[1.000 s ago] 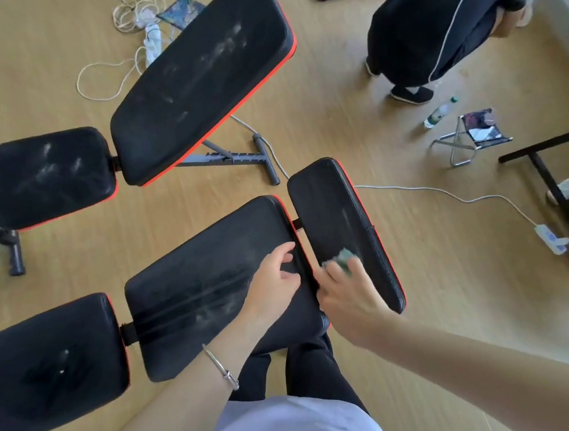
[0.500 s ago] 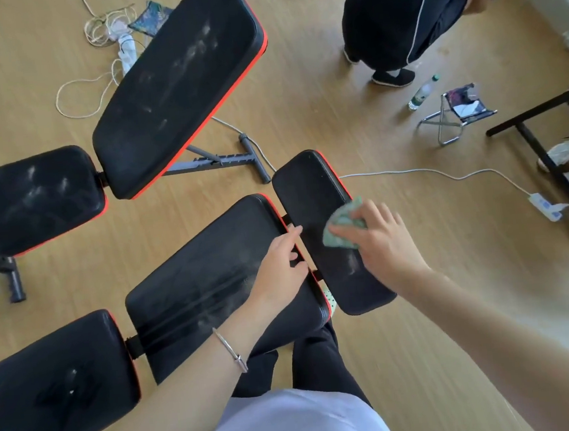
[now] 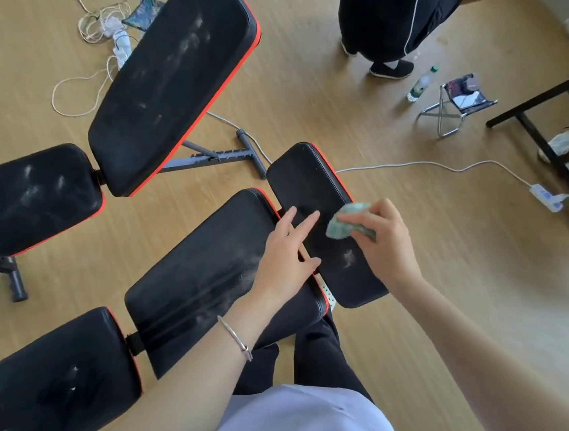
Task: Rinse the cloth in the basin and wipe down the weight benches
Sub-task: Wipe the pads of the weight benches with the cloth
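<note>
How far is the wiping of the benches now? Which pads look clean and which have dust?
Done: the upper part of the near bench's end pad looks clean. In hand: the right hand grips the green cloth on that pad, near one white smear; the left hand rests flat beside the cloth. Left: the near bench's middle pad shows dust streaks and the far bench shows smears.
</note>
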